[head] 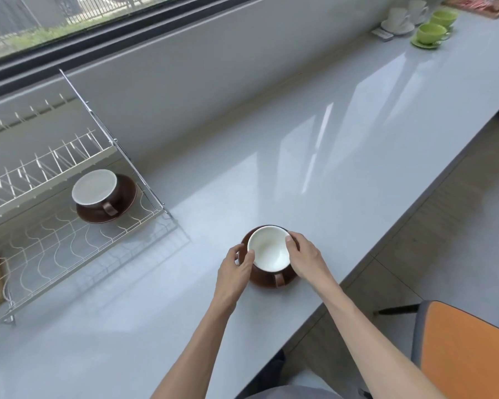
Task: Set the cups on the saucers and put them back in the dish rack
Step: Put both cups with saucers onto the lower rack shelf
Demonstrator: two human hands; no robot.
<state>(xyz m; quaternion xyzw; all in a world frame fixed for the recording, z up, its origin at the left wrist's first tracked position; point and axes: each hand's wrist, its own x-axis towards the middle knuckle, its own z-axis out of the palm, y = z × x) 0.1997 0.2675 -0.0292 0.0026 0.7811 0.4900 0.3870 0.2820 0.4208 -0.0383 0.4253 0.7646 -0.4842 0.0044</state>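
A brown cup (pixel 270 251) with a white inside sits on a brown saucer (pixel 267 282) on the white counter, near its front edge. My left hand (pixel 236 266) grips the set from the left and my right hand (pixel 307 254) from the right, thumbs on the cup's rim. The cup's handle points toward me. A second brown cup (pixel 97 188) on its saucer (pixel 124 197) stands on the lower shelf of the wire dish rack (pixel 69 246) at the left.
Far right on the counter (pixel 329 139) stand two green cups (pixel 431 34) on saucers and white cups (pixel 398 18) behind them. An orange chair (pixel 467 352) is at the bottom right. The rack's upper tier holds no dishes.
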